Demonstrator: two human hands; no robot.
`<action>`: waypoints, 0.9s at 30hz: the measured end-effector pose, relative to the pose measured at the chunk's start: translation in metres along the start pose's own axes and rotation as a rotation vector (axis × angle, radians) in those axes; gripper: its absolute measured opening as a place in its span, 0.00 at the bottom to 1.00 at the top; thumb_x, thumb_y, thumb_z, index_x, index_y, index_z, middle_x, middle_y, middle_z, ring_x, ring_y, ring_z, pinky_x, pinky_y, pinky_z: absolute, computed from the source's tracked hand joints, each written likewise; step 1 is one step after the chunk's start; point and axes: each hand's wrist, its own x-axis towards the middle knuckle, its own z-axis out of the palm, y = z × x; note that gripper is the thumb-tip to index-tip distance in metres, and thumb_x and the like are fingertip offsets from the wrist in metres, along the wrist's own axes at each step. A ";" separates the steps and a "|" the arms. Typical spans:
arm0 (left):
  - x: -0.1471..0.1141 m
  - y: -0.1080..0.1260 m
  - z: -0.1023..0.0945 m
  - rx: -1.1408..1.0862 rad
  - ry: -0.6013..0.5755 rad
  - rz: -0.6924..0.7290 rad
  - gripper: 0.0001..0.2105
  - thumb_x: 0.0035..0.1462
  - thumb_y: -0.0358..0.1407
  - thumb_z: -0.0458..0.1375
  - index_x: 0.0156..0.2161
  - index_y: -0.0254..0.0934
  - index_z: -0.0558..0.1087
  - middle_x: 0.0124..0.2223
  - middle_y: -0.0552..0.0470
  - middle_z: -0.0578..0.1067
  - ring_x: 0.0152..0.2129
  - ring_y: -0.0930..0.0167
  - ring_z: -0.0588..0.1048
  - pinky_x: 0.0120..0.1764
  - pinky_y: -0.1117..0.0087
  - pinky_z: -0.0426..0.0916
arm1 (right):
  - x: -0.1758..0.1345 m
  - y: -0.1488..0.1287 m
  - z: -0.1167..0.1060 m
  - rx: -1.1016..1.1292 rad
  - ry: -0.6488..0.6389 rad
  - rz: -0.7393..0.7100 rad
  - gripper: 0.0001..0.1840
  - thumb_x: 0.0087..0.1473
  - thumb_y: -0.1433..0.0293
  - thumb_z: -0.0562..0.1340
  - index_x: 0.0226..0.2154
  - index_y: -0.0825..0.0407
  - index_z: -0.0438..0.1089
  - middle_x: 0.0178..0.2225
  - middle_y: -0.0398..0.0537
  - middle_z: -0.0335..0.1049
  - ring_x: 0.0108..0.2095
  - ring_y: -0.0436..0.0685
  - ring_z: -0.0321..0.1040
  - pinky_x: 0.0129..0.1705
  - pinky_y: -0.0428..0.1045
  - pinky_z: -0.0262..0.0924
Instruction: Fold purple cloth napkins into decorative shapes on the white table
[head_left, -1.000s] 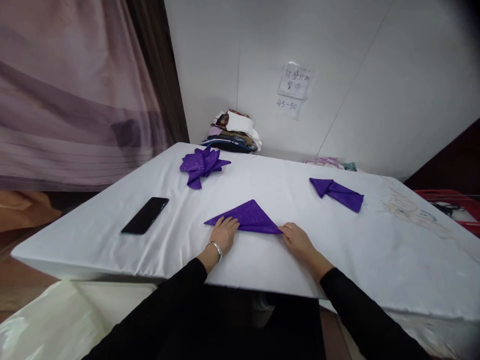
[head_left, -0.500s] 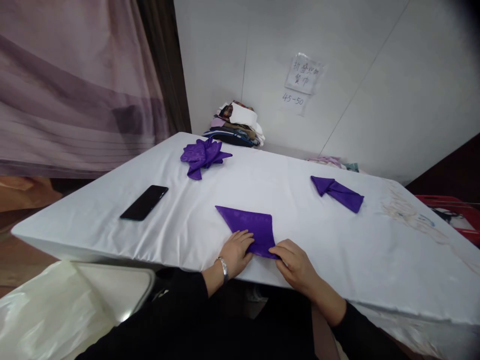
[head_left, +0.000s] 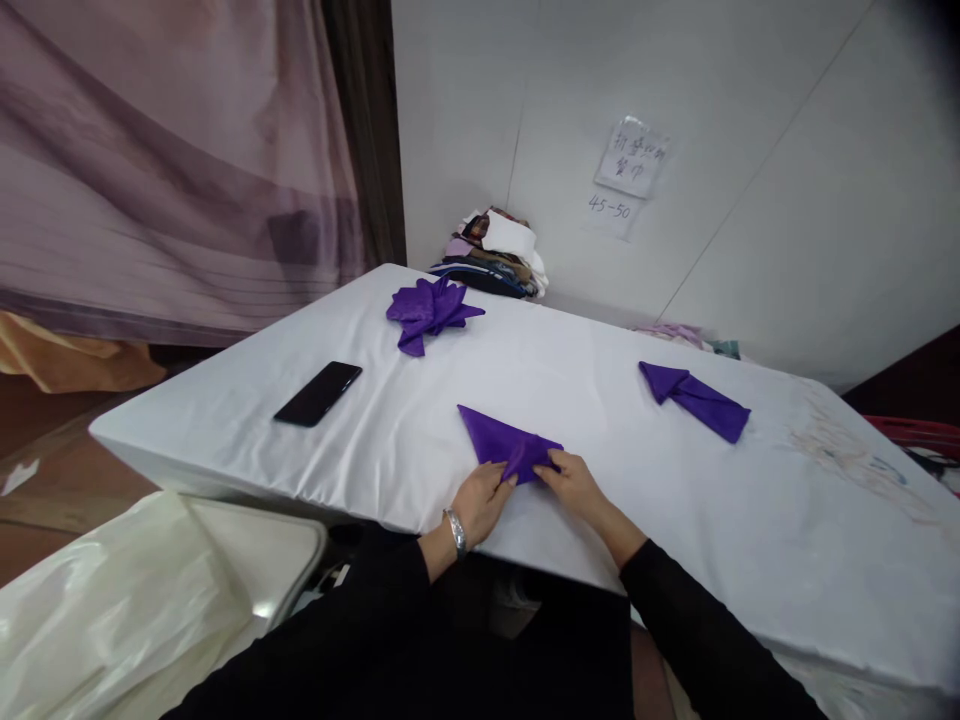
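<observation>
A purple cloth napkin (head_left: 498,438) lies on the white-covered table (head_left: 420,450) near its front edge, folded into a roughly triangular shape with a point to the upper left. My left hand (head_left: 482,502), with a silver bracelet at the wrist, grips the napkin's lower edge, thumb and fingers closed at the fold. On the other side, my right hand (head_left: 574,486) pinches the right part of the cloth, which is bent over the rest. Some of the lower edge is hidden under my fingers.
A black phone (head_left: 319,393) lies on the left. Farther back are a bunched, flower-like purple napkin (head_left: 431,312) and, at right, a folded purple napkin (head_left: 697,400). Folded cloths (head_left: 495,255) are piled by the wall. A white chair (head_left: 262,550) stands at lower left.
My right hand has brought the napkin's lower right part up and inward, so the cloth is smaller and more triangular. My left hand now grips the fold. The view has shifted a little left.
</observation>
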 end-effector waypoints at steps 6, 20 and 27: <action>0.001 0.003 -0.006 -0.118 0.097 -0.207 0.12 0.56 0.41 0.49 0.32 0.37 0.72 0.29 0.52 0.75 0.28 0.70 0.72 0.34 0.69 0.66 | 0.043 -0.011 0.004 0.171 -0.190 0.125 0.08 0.46 0.64 0.60 0.25 0.53 0.67 0.22 0.38 0.63 0.23 0.48 0.57 0.26 0.44 0.53; 0.038 -0.017 -0.048 -0.639 0.199 -0.695 0.31 0.51 0.35 0.59 0.58 0.33 0.52 0.27 0.56 0.73 0.18 0.74 0.72 0.24 0.71 0.70 | 0.090 -0.018 0.017 -0.190 -0.316 0.154 0.02 0.42 0.71 0.59 0.22 0.53 0.67 0.20 0.38 0.62 0.22 0.48 0.56 0.25 0.44 0.49; 0.059 -0.028 -0.061 -0.472 0.213 -0.743 0.18 0.51 0.38 0.59 0.46 0.34 0.63 0.27 0.54 0.73 0.18 0.75 0.72 0.21 0.75 0.68 | 0.091 -0.016 0.023 -0.262 -0.289 0.105 0.03 0.44 0.70 0.60 0.22 0.52 0.67 0.20 0.38 0.63 0.21 0.48 0.57 0.25 0.44 0.49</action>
